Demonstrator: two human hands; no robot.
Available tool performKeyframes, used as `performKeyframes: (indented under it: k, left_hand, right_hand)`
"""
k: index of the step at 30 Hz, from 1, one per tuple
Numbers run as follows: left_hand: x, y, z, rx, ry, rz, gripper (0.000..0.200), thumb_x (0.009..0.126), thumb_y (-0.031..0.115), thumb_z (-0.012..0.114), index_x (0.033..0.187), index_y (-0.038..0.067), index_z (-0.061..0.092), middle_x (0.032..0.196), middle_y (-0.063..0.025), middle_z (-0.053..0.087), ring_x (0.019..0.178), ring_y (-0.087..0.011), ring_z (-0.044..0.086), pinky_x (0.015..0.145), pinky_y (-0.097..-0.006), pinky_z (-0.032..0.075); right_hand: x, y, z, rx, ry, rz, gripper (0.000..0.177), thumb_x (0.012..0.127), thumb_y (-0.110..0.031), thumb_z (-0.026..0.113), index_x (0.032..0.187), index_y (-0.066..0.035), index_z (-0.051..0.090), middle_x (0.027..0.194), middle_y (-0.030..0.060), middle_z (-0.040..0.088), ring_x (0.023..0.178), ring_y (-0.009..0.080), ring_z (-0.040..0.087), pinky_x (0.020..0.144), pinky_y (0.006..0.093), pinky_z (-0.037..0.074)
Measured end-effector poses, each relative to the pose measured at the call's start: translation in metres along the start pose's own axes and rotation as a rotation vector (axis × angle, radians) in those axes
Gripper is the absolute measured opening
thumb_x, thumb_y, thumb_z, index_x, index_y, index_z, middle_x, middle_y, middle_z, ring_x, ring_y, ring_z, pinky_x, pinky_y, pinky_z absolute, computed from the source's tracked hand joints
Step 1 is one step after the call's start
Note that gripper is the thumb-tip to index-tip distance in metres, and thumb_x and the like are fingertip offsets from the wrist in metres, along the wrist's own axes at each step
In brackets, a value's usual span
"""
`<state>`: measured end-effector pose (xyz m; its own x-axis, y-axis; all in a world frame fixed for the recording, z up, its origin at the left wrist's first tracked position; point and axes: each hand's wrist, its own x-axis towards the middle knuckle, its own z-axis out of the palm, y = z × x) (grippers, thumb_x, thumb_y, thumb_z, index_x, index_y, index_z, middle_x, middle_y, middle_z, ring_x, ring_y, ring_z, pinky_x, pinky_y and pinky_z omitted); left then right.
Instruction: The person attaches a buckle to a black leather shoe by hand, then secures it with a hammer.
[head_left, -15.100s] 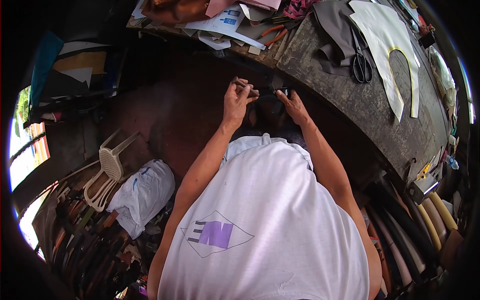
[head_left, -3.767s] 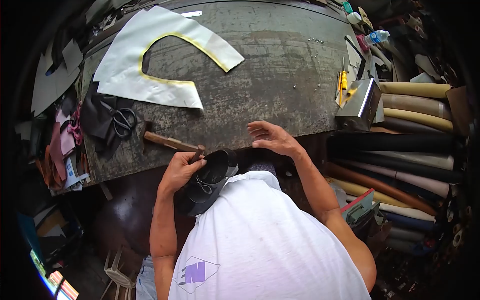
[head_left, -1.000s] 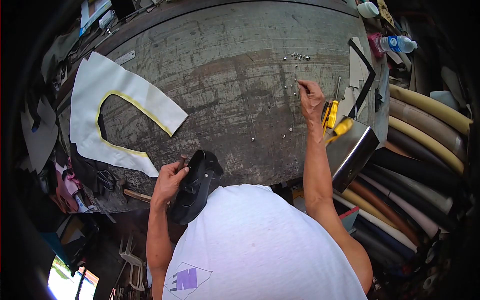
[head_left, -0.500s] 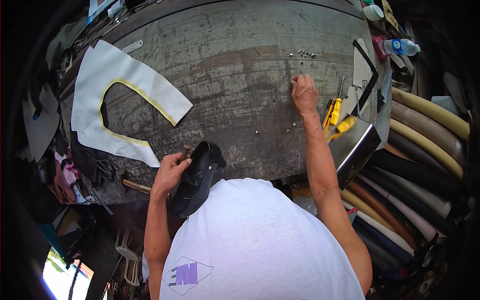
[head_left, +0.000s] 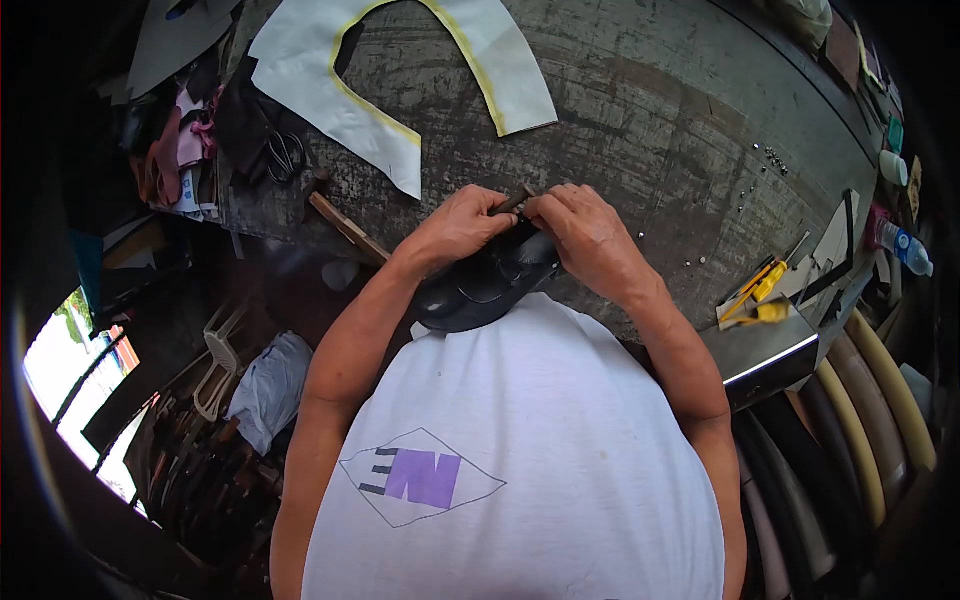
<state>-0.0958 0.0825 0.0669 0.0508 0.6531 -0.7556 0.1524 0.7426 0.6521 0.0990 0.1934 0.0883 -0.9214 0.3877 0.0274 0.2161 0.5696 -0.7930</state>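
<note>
A black shoe-like piece (head_left: pixel 480 285) rests against my white shirt at the table's near edge. My left hand (head_left: pixel 468 222) is closed round a short brown metal tool (head_left: pixel 520 197) at the top of the black piece. Right beside it, my right hand (head_left: pixel 578 225) has its fingers pinched at the tool's other side; whatever small thing they may hold is hidden. A hammer with a wooden handle (head_left: pixel 345 226) lies left of my left hand.
A white curved piece with a yellow edge (head_left: pixel 465 45) lies at the table's far side. Small metal studs (head_left: pixel 770 158) are scattered on the right, near yellow-handled tools (head_left: pixel 768 280) and a metal box (head_left: pixel 770 355). A water bottle (head_left: pixel 905 247) stands far right.
My right hand has come from the studs to meet my left hand at the black piece. The view has turned, and the black piece now lies more crosswise.
</note>
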Motion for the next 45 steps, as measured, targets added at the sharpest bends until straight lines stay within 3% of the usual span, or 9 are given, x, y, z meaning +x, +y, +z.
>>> performKeyframes:
  k: [3,9,15,27,36,39,45]
  left_hand:
    - [0.000,0.001,0.002,-0.003,0.007,0.028,0.020,0.095,0.013,0.061,0.095,-0.005,0.070,0.076,0.0045,0.061,0.071,-0.0025,0.051,0.062,-0.0255,0.043]
    - [-0.002,0.013,0.008,0.062,-0.027,0.086,0.021,0.091,0.015,0.063,0.087,-0.005,0.069,0.070,0.0029,0.057,0.066,-0.0041,0.048,0.057,-0.0284,0.040]
    - [0.002,0.012,0.014,0.134,-0.037,0.123,0.022,0.091,0.017,0.063,0.087,-0.005,0.068,0.066,0.0013,0.053,0.063,-0.0061,0.047,0.055,-0.0306,0.039]
    - [0.002,0.021,0.013,0.177,-0.070,0.080,0.026,0.091,0.019,0.063,0.087,-0.006,0.068,0.065,-0.0018,0.053,0.064,-0.0085,0.049,0.056,-0.0332,0.040]
    - [0.007,0.010,0.014,0.067,-0.116,0.015,0.022,0.090,0.016,0.062,0.086,-0.005,0.068,0.067,0.0017,0.054,0.065,-0.0072,0.048,0.057,-0.0322,0.040]
    - [0.008,0.006,0.016,0.057,-0.114,0.014,0.021,0.091,0.015,0.061,0.085,-0.004,0.068,0.067,0.0021,0.054,0.065,-0.0068,0.047,0.057,-0.0318,0.039]
    - [0.006,0.007,0.015,0.094,-0.098,0.014,0.023,0.092,0.017,0.062,0.083,-0.004,0.067,0.067,0.0020,0.054,0.065,-0.0071,0.047,0.058,-0.0321,0.039]
  right_hand:
    - [-0.009,0.008,0.011,-0.051,-0.030,-0.014,0.032,0.068,0.002,0.074,0.098,-0.007,0.067,0.099,0.0061,0.062,0.099,0.0268,0.058,0.087,0.0387,0.046]
    - [-0.024,0.014,0.035,-0.057,0.282,-0.002,0.026,0.072,-0.001,0.078,0.095,-0.010,0.070,0.097,0.0064,0.061,0.098,0.0291,0.057,0.083,0.0408,0.048]
    - [-0.034,0.005,0.043,-0.039,0.357,0.032,0.022,0.075,-0.001,0.078,0.094,-0.006,0.068,0.097,0.0078,0.060,0.098,0.0307,0.058,0.076,0.0409,0.053]
    - [-0.037,0.010,0.038,-0.024,0.263,0.060,0.022,0.076,-0.002,0.078,0.096,-0.005,0.068,0.098,0.0088,0.059,0.097,0.0307,0.059,0.077,0.0406,0.053]
    - [-0.040,0.012,0.036,-0.206,0.177,-0.176,0.032,0.068,-0.001,0.076,0.099,-0.003,0.069,0.105,0.0080,0.062,0.105,0.0296,0.060,0.090,0.0422,0.050]
    - [-0.036,0.013,0.033,-0.189,0.101,-0.168,0.032,0.068,-0.001,0.076,0.099,-0.003,0.068,0.105,0.0078,0.061,0.107,0.0298,0.059,0.091,0.0419,0.050]
    - [-0.039,0.016,0.031,-0.055,0.181,-0.040,0.027,0.072,-0.001,0.079,0.096,-0.005,0.067,0.104,0.0081,0.060,0.104,0.0301,0.058,0.089,0.0413,0.050]
